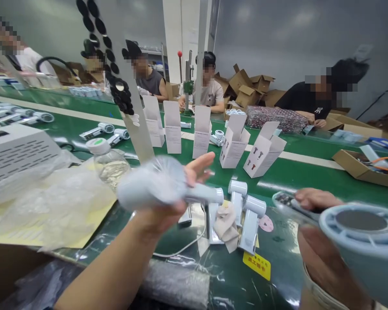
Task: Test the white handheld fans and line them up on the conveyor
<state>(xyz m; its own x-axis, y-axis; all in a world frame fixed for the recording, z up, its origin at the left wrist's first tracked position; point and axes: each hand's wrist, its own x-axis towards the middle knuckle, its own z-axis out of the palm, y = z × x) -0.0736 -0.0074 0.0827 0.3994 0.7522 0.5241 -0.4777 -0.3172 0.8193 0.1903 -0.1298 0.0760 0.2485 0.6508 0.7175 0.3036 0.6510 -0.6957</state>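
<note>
My left hand [163, 217] is wrapped round a light-blue hair dryer [148, 183], held in mid-air over the bench and blurred by motion. Its barrel points left and its handle reaches to the right. At the right edge, my right hand [325, 258] grips a second light-blue dryer-shaped unit [362, 245]. The round end of this unit, with a dark disc inside, faces up, and small parts show in its open handle [286, 200]. Between my hands, several light-blue units [249, 228] lie on the bench beside a crumpled pale cloth [226, 224].
Several open white boxes [202, 135] stand in a row behind. A lidded clear jar [108, 161], plastic bags [51, 193] and a white vented machine [22, 150] are at left. A slanted post [132, 116] rises midway. A cardboard tray [365, 168] sits at right. Co-workers sit opposite.
</note>
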